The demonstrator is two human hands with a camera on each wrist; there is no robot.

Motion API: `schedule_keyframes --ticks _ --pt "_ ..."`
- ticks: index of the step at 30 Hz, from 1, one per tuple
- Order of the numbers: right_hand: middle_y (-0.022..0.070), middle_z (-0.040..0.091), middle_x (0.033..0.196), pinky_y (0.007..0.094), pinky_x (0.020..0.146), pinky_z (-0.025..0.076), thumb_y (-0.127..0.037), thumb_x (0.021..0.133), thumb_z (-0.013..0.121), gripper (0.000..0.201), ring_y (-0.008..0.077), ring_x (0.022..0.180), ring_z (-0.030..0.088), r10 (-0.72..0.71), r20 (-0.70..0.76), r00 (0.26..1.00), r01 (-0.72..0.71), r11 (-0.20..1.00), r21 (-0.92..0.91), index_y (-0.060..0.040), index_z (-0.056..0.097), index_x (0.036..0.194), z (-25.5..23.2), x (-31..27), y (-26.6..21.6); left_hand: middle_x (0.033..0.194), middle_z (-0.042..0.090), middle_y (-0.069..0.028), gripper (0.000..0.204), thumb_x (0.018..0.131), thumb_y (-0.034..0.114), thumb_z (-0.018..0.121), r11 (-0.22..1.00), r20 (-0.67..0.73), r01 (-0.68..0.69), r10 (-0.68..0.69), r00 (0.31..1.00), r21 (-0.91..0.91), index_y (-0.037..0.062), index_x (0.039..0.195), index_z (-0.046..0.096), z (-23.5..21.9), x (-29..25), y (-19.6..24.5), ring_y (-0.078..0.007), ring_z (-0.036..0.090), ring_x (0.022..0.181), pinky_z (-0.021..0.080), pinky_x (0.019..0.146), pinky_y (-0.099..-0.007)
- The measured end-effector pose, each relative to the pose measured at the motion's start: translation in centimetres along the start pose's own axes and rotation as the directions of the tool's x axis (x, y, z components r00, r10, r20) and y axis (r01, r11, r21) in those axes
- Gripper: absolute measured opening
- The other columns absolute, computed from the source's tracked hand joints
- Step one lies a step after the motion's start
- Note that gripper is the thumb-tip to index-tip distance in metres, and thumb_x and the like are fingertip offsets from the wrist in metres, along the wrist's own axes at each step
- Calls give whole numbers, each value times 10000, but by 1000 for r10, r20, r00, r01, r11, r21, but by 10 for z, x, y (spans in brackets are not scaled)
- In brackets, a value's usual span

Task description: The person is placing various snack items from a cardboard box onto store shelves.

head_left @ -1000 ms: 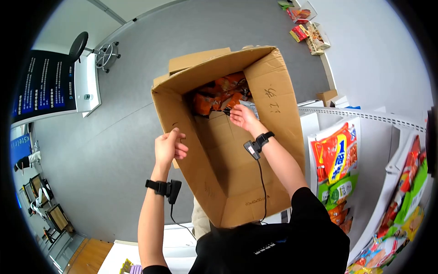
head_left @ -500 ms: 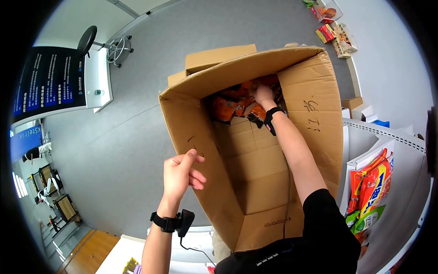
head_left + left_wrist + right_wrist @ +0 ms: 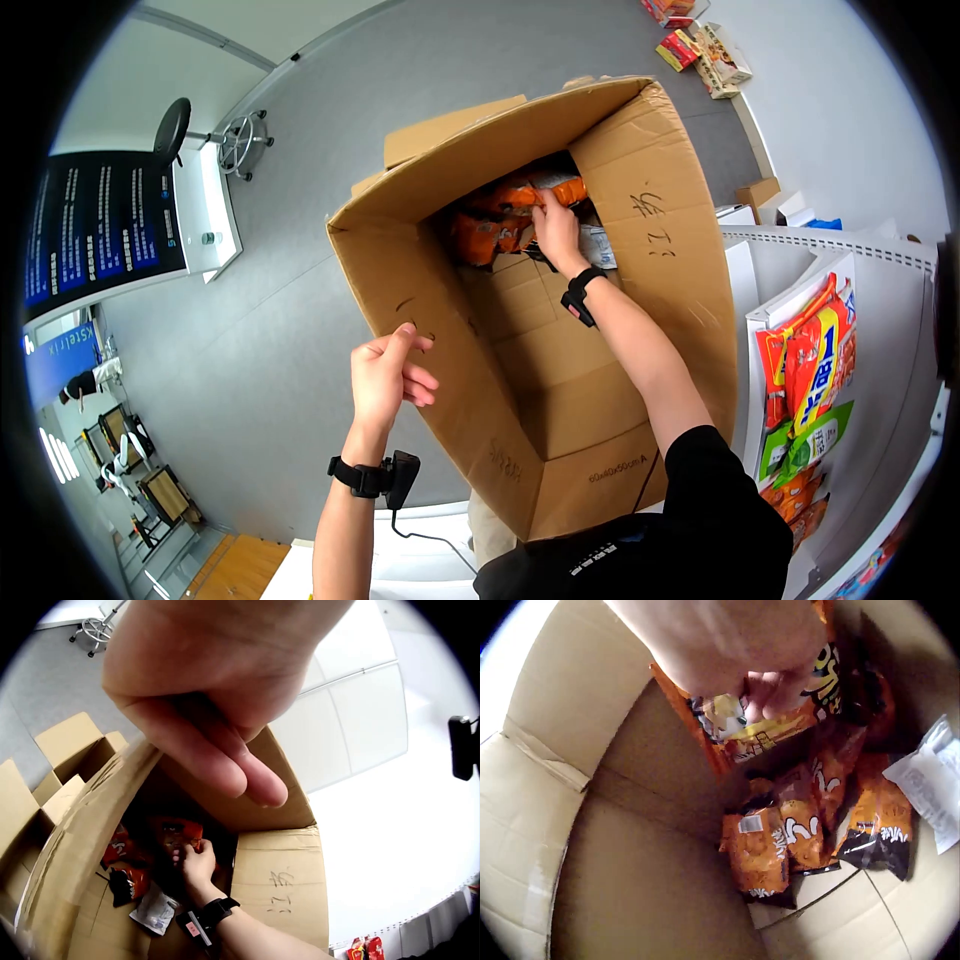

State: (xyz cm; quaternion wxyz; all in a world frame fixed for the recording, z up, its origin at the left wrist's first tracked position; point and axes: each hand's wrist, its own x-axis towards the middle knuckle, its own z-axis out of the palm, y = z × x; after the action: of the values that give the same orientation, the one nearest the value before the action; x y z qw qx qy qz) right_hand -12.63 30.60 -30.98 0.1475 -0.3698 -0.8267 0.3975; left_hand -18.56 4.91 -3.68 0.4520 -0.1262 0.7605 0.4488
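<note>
A big open cardboard box (image 3: 620, 330) lies tipped with its mouth towards me. At its far end lie several orange snack bags (image 3: 480, 235) and a white packet (image 3: 600, 245). My right hand (image 3: 553, 222) is deep inside and grips one orange snack bag (image 3: 780, 720) by its upper part. The other bags (image 3: 795, 825) lie below it on the box floor (image 3: 630, 885). My left hand (image 3: 395, 370) is at the box's left rim, its fingers (image 3: 225, 750) curled over the cardboard edge (image 3: 82, 840). The left wrist view also shows the right hand (image 3: 196, 859) among the bags.
A shelf rack with hanging snack bags (image 3: 810, 350) stands close on the right. Grey floor surrounds the box. A display board (image 3: 100, 220) and a stool (image 3: 175, 115) stand far left. Loose cartons (image 3: 700, 50) lie at the back right.
The right hand went from the box's middle to its far end and took hold of an orange bag. The left hand stayed at the rim.
</note>
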Motion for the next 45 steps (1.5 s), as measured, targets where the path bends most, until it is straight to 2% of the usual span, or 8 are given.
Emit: schedule_keyframes --ticks 4,5,8,22,27,32,36,45 --pt "238 608 766 484 639 467 -142 843 553 226 430 761 589 71 -5 997 -70 988 140 -107 548 1067 -6 -27 -8 518 591 -127 368 923 308 492 999 13 -39 39 999 11 -21 836 631 -1 -2 -4 -157 552 367 426 338 -239" --pt "111 659 703 319 579 495 -107 858 515 245 190 588 644 25 -43 999 -19 993 115 -82 561 1097 -7 -33 -10 520 591 -126 366 923 307 491 999 18 -49 49 999 18 -20 833 629 -1 -3 -5 -156 553 371 426 339 -239" --pt "74 646 682 271 522 468 -89 878 515 226 124 544 590 110 31 993 -113 915 387 -36 545 1095 -35 -56 -47 536 598 -128 360 923 303 489 996 54 -83 82 995 30 -21 842 623 -4 -2 -9 -157 558 380 430 346 -241" --pt "41 588 657 208 436 427 -102 907 549 200 77 496 530 313 31 949 -215 573 791 -32 493 1085 -163 -191 -168 690 653 -100 270 920 269 492 957 265 -287 287 921 -39 16 939 585 -18 -2 -40 -136 622 537 491 476 -239" --pt "42 591 686 208 452 449 -140 913 555 270 76 522 543 320 -40 947 -118 461 880 -39 465 1147 -231 -255 -205 767 621 -32 234 889 249 585 907 433 -419 393 811 -40 23 947 603 -9 21 -70 -105 588 613 476 518 -236" --pt "20 576 671 190 455 416 -190 918 551 248 67 508 520 339 -119 933 -68 493 868 -72 481 1125 -285 -319 -238 1033 602 -56 469 851 269 643 841 549 -541 443 709 21 58 1234 475 10 -59 -64 -138 587 847 489 674 -296" --pt "-6 557 657 190 456 391 -212 916 557 230 62 498 498 341 -140 929 -10 405 914 -102 487 1105 -316 -365 -257 1436 283 -138 809 817 293 689 808 736 -587 370 567 46 132 1434 190 29 -105 -62 -270 408 1235 402 921 -467" --pt "-27 498 630 197 448 370 -213 907 577 230 57 503 473 346 -94 933 56 119 991 -111 484 1091 -339 -430 -279 1354 402 -78 701 864 166 627 748 882 -644 402 247 -161 109 1430 217 51 -205 -50 -195 495 1132 494 814 -349"
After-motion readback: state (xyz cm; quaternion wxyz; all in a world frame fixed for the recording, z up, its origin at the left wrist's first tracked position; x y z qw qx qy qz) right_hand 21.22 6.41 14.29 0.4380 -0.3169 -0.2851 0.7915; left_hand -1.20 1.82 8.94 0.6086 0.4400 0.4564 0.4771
